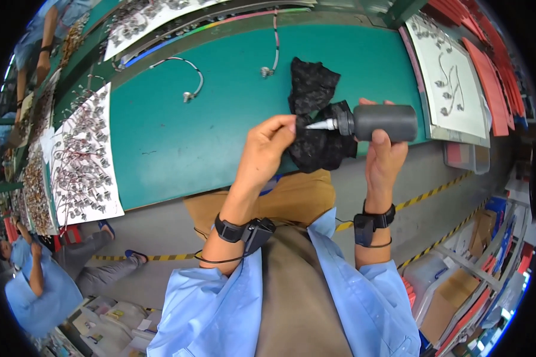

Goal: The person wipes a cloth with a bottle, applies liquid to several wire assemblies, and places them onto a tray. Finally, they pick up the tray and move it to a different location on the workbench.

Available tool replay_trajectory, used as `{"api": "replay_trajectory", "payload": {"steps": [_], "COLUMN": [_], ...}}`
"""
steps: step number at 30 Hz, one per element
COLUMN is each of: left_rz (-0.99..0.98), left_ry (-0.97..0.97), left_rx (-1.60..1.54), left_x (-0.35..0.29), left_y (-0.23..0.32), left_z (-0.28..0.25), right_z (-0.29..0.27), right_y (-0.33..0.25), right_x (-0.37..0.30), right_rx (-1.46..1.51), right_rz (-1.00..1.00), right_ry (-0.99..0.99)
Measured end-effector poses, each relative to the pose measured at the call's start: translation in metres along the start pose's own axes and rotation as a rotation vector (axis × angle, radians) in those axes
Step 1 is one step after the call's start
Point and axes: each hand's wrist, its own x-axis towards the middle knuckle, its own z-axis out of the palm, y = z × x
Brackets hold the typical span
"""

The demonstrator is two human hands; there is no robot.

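Note:
My right hand [385, 156] grips a dark grey squeeze bottle [387, 122] lying level, its thin white nozzle [323, 124] pointing left. Facing the nozzle tip, my left hand [267, 146] is closed in a pinch at the edge of a crumpled black cloth [314, 149]. Part of this cloth lies under the nozzle and the bottle's collar. Just beyond it, a second crumpled black piece [312, 84] rests on the green tabletop [220, 137]. Both wrists wear black straps with small devices.
Two small metal parts with wires, one [189, 96] at left and one [266, 72] farther back, lie on the tabletop. White boards [83, 160] bearing many wired parts stand at left. Another white board [449, 83] is at right, beside red trays [485, 86]. Other people in blue stand at left.

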Motion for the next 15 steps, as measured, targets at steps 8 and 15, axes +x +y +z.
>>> {"api": "replay_trajectory", "payload": {"steps": [8, 15], "left_rz": [-0.214, -0.146], "left_ry": [-0.144, -0.259], "left_rx": [-0.208, -0.1], "left_x": [-0.014, -0.02], "left_y": [0.013, 0.029], "left_z": [0.002, -0.009], "right_z": [0.013, 0.023], "right_y": [-0.031, -0.032], "right_x": [-0.026, -0.029], "right_rx": [-0.127, -0.149], "right_rz": [-0.114, -0.235], "right_ry": [-0.082, -0.153]}}
